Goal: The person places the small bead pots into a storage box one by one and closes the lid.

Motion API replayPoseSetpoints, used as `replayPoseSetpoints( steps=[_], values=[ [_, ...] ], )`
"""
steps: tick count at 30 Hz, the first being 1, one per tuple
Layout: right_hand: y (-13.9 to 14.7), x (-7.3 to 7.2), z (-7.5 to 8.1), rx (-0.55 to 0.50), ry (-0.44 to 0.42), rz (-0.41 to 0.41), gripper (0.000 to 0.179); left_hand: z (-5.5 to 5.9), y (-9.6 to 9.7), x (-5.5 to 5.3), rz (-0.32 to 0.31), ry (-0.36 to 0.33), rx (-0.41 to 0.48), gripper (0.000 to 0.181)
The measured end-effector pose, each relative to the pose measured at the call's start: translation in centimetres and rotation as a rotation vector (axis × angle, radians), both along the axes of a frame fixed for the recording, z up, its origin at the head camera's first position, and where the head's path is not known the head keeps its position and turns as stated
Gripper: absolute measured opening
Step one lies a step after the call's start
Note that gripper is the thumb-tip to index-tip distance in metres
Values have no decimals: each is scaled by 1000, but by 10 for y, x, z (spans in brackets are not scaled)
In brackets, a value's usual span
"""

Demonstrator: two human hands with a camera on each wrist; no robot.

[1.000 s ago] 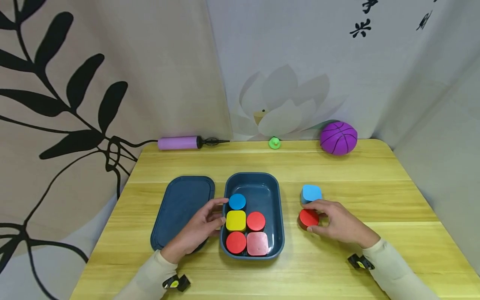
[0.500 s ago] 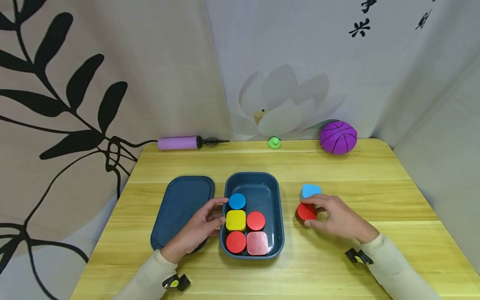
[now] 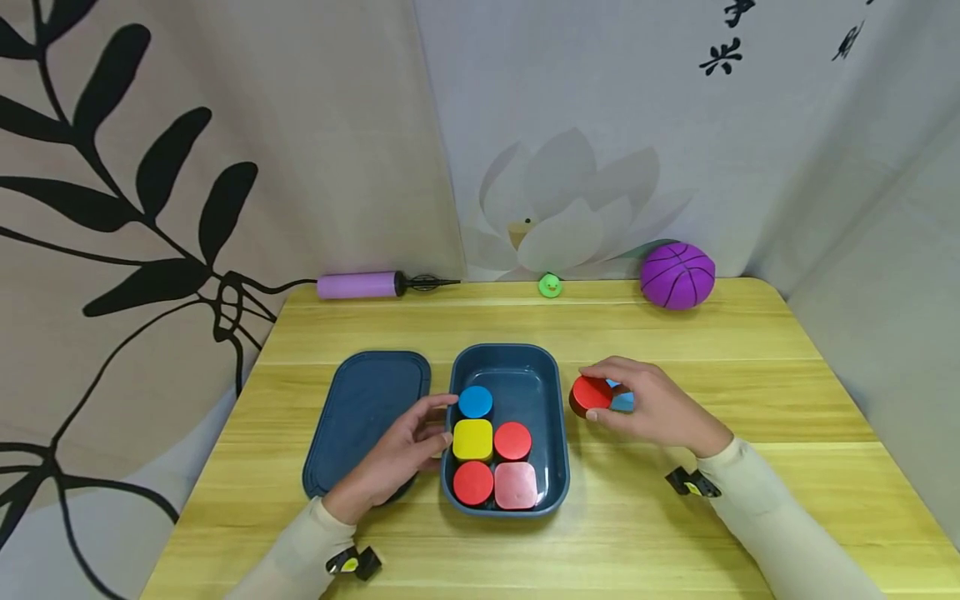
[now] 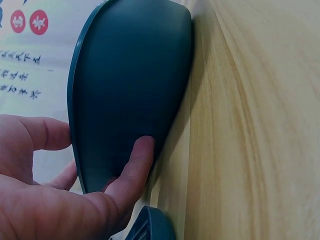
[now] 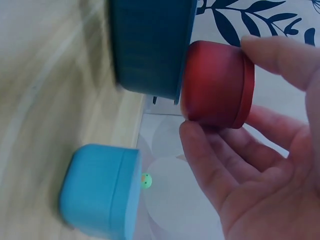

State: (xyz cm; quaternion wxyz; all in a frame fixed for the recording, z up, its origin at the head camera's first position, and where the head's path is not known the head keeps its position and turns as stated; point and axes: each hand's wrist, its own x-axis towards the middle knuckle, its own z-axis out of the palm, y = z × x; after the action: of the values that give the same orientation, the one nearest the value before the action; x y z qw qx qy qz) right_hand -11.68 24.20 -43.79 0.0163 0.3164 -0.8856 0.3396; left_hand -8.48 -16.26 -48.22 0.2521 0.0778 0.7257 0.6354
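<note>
My right hand [image 3: 648, 408] pinches a small round red tin [image 3: 591, 395] between thumb and fingers, raised above the table. In the right wrist view the red tin [image 5: 215, 85] appears on its side, close to the wall of the dark blue box [image 5: 152, 47]. A rounded-square blue tin [image 3: 622, 403] stands on the table, partly hidden behind the right hand. My left hand [image 3: 397, 454] touches the left side of the box [image 3: 564, 433] with its fingertips and thumb. Inside stand a blue round tin [image 3: 476, 402], a yellow square one [image 3: 472, 440], two red round ones and a pink square one [image 3: 515, 486].
The box's flat blue lid [image 3: 360, 425] lies left of it, partly under the left hand. Along the table's back edge are a purple hand pump [image 3: 358, 286], a green toy duck [image 3: 550, 286] and a purple ball [image 3: 677, 276]. A curtain hangs behind.
The right hand has lifted the red tin and carried it left and away from me, toward the box's right side. The left hand stays at the box.
</note>
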Motion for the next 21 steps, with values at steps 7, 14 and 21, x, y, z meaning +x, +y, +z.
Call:
replayPoseSetpoints(
  steps=[7, 14, 21],
  values=[
    [-17, -14, 4, -25, 7, 17, 53, 1, -1, 0, -6, 9, 4, 58],
    [-39, -27, 7, -46, 3, 34, 53, 1, -1, -1, -6, 5, 7, 57],
    [-60, -38, 4, -51, -42, 47, 54, 1, -1, 0, -7, 1, 7, 58]
  ],
)
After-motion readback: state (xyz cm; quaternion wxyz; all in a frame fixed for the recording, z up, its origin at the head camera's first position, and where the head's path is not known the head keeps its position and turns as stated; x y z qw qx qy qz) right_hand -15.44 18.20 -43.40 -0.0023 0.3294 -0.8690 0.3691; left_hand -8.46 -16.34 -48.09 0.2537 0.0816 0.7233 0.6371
